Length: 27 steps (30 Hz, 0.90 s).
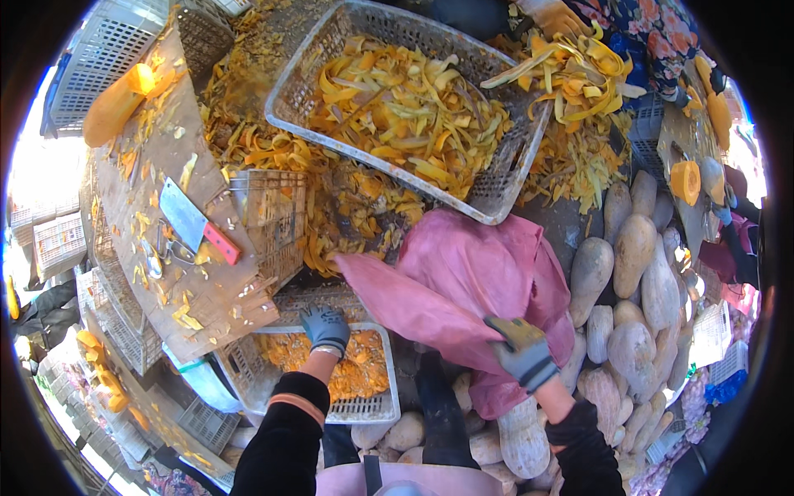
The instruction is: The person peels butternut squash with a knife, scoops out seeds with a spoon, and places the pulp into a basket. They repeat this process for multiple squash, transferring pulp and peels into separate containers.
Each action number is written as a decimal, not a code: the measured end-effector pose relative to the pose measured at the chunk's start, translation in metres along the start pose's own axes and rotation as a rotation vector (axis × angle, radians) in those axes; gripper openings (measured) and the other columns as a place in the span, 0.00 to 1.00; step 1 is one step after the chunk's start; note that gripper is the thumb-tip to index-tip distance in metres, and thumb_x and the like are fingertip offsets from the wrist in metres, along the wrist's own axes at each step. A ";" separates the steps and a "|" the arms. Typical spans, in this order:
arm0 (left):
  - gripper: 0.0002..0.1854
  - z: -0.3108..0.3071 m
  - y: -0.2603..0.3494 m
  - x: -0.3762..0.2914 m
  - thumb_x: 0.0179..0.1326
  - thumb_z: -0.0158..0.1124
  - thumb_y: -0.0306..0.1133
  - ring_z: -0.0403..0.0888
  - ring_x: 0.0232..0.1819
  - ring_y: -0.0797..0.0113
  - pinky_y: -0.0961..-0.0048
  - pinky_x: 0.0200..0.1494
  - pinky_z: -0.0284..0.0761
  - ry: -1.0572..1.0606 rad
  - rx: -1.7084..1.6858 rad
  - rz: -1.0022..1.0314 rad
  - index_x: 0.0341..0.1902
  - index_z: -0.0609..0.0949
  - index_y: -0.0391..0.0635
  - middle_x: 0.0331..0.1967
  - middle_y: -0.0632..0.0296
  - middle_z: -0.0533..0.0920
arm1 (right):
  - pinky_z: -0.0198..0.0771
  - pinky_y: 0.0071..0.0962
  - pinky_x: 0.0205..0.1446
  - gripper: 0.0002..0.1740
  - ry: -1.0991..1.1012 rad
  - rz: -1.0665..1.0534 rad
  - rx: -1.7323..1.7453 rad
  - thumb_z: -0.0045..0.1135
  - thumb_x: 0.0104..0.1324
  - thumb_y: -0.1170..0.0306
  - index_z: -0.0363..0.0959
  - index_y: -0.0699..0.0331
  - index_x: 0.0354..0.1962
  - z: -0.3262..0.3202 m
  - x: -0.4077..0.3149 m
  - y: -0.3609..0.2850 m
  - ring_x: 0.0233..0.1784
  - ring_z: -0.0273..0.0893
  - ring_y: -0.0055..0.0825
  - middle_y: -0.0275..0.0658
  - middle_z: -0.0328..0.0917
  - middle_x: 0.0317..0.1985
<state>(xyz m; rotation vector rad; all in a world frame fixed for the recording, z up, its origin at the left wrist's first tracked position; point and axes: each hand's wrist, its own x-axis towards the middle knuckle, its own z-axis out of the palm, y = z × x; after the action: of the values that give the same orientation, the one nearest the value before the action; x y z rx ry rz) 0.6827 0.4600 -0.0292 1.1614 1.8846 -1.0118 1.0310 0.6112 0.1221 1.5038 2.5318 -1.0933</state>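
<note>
My right hand (524, 353), in a grey and yellow work glove, grips the edge of a large pink woven sack (484, 273). The sack spreads in folds up to the rim of a big crate of peelings. My left hand (325, 327), in a grey glove, is over the far rim of a white plastic crate (392, 372) that holds orange squash pulp and seeds (360, 366); its fingertips are partly hidden, and whether it grips the rim is unclear. A cleaver with a red handle (221, 243) lies on the board at the left.
A plastic crate (397, 170) heaped with squash peelings (409, 111) stands ahead. The cutting board (180, 248) holds scraps and a cut squash (115, 115). Whole squashes (633, 254) cover the ground at the right. At the top right, a co-worker's gloved hand (558, 18) is beside peelings.
</note>
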 end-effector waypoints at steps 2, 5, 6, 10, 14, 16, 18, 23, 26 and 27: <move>0.25 -0.001 0.000 0.003 0.68 0.48 0.43 0.58 0.75 0.47 0.38 0.73 0.43 -0.038 0.011 0.005 0.67 0.76 0.52 0.71 0.56 0.68 | 0.72 0.41 0.34 0.19 -0.046 0.068 -0.001 0.62 0.56 0.63 0.81 0.52 0.48 -0.021 -0.038 0.001 0.30 0.78 0.46 0.44 0.78 0.28; 0.26 -0.009 0.003 0.004 0.68 0.49 0.43 0.56 0.76 0.48 0.40 0.74 0.43 -0.065 0.030 0.000 0.68 0.75 0.51 0.72 0.56 0.67 | 0.72 0.45 0.34 0.12 -0.183 0.232 -0.076 0.60 0.59 0.60 0.81 0.57 0.37 -0.032 -0.102 0.016 0.30 0.78 0.49 0.46 0.79 0.27; 0.26 -0.014 0.003 0.002 0.68 0.49 0.42 0.56 0.76 0.49 0.41 0.74 0.43 -0.077 0.035 -0.003 0.68 0.74 0.51 0.73 0.56 0.66 | 0.72 0.46 0.35 0.12 -0.251 0.292 -0.109 0.59 0.60 0.59 0.80 0.58 0.33 -0.033 -0.126 0.022 0.30 0.78 0.50 0.47 0.79 0.27; 0.27 -0.014 0.001 0.001 0.68 0.49 0.42 0.55 0.76 0.50 0.43 0.75 0.43 -0.100 0.030 0.002 0.69 0.73 0.51 0.74 0.56 0.65 | 0.74 0.48 0.42 0.18 -0.610 0.503 -0.176 0.57 0.60 0.52 0.81 0.59 0.32 -0.040 -0.192 0.033 0.37 0.80 0.52 0.51 0.82 0.33; 0.25 -0.020 0.001 -0.002 0.67 0.49 0.41 0.57 0.75 0.50 0.43 0.74 0.45 -0.078 0.029 0.027 0.67 0.75 0.52 0.72 0.56 0.67 | 0.75 0.45 0.49 0.20 -0.829 0.629 -0.313 0.56 0.60 0.50 0.83 0.56 0.38 -0.042 -0.219 0.028 0.43 0.82 0.47 0.49 0.84 0.37; 0.24 -0.019 0.000 -0.005 0.67 0.49 0.41 0.59 0.74 0.50 0.43 0.73 0.46 -0.029 0.033 0.024 0.65 0.77 0.52 0.70 0.56 0.70 | 0.75 0.45 0.48 0.18 -0.782 0.574 -0.323 0.57 0.60 0.52 0.83 0.56 0.37 -0.041 -0.211 0.028 0.41 0.82 0.47 0.49 0.83 0.35; 0.23 -0.016 -0.001 -0.003 0.67 0.50 0.40 0.62 0.72 0.50 0.43 0.72 0.49 -0.006 0.052 0.014 0.63 0.79 0.53 0.68 0.57 0.73 | 0.74 0.46 0.45 0.16 -0.698 0.497 -0.319 0.58 0.59 0.54 0.82 0.55 0.36 -0.043 -0.202 0.027 0.39 0.81 0.47 0.48 0.83 0.33; 0.21 -0.013 -0.003 -0.003 0.65 0.52 0.41 0.68 0.68 0.50 0.46 0.71 0.54 -0.024 0.061 0.031 0.59 0.82 0.54 0.64 0.58 0.77 | 0.74 0.45 0.41 0.13 -0.480 0.250 -0.255 0.60 0.57 0.57 0.81 0.55 0.35 -0.057 -0.104 -0.022 0.36 0.80 0.46 0.46 0.80 0.29; 0.22 0.004 -0.006 0.005 0.64 0.53 0.42 0.68 0.68 0.50 0.47 0.71 0.54 -0.034 0.038 0.032 0.59 0.81 0.54 0.64 0.56 0.76 | 0.74 0.43 0.42 0.17 -0.213 0.075 -0.137 0.60 0.58 0.58 0.78 0.53 0.44 -0.034 -0.038 -0.034 0.40 0.80 0.46 0.47 0.80 0.36; 0.22 0.013 -0.008 0.007 0.64 0.53 0.42 0.67 0.69 0.50 0.47 0.71 0.53 0.005 0.049 0.040 0.59 0.81 0.53 0.64 0.55 0.76 | 0.74 0.44 0.43 0.19 -0.173 0.051 -0.111 0.60 0.58 0.59 0.77 0.52 0.47 -0.011 -0.017 -0.020 0.41 0.80 0.46 0.47 0.79 0.39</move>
<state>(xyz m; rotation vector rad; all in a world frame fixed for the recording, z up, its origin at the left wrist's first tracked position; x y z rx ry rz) 0.6746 0.4488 -0.0391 1.2263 1.8422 -1.0392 1.0284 0.5982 0.1478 1.3748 2.3825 -1.0106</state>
